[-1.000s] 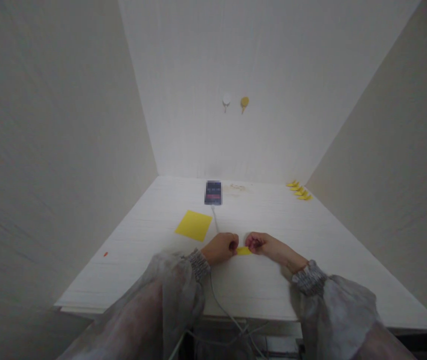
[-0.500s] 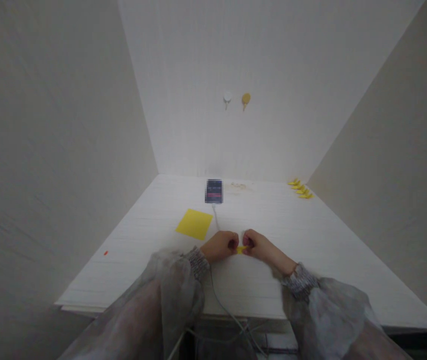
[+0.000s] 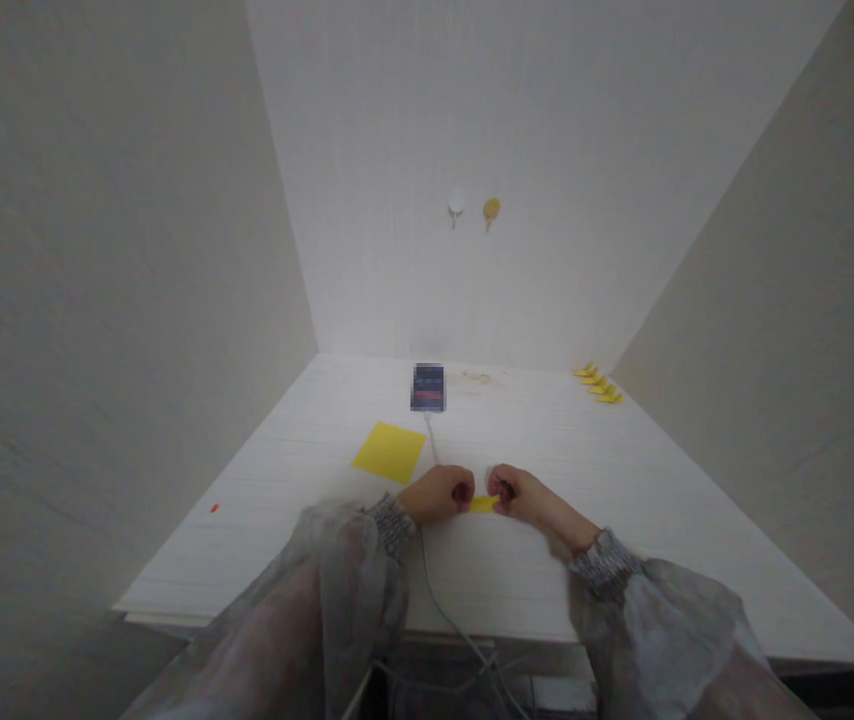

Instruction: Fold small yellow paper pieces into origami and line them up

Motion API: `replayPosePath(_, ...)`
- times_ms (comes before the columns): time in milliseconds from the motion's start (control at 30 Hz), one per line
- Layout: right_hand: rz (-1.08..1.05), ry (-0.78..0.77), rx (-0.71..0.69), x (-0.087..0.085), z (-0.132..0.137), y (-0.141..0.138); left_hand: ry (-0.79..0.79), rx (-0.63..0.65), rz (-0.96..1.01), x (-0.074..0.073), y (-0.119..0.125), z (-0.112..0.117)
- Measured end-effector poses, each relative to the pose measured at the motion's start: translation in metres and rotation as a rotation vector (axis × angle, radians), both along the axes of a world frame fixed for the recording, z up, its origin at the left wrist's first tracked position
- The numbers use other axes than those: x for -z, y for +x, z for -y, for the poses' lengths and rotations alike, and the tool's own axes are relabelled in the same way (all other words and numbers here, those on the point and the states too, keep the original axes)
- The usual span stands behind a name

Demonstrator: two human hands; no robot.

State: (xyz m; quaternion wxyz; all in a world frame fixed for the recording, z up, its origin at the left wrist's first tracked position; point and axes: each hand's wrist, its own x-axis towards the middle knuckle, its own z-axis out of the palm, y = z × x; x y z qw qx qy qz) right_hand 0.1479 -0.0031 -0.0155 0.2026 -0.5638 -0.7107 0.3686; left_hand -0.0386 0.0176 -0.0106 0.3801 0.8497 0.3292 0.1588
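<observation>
A small folded piece of yellow paper (image 3: 483, 504) lies between my two hands on the white table (image 3: 682, 520). My left hand (image 3: 438, 494) pinches its left end. My right hand (image 3: 521, 495) pinches its right end. Both hands rest low over the table's middle, fingers curled closed on the paper. Most of the paper is hidden by my fingers.
A flat yellow paper square (image 3: 389, 451) lies to the left, beyond my left hand. A phone (image 3: 428, 387) with a white cable (image 3: 431, 440) lies farther back. Several folded yellow pieces (image 3: 599, 384) sit at the back right corner. Two hooks (image 3: 473, 209) hang on the back wall.
My hands came closer together half a second ago, then parted slightly, showing more of the yellow paper between them. Both keep their grip.
</observation>
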Motion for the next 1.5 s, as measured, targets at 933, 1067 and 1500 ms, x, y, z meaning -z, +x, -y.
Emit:
replayPosePath(933, -0.021, 0.051, -0.023, 0.005, -0.007, -0.002, 0.04, -0.209, -0.038, 0.006, 0.019, 0.008)
replayPosePath(1067, -0.124, -0.019, -0.039, 0.004, -0.008, 0.002, 0.022, -0.228, -0.046, 0.009, 0.02, 0.005)
replayPosePath(1500, 0.049, 0.115, 0.035, 0.01, -0.001, -0.003, 0.096, -0.177, -0.033, 0.011, 0.019, 0.006)
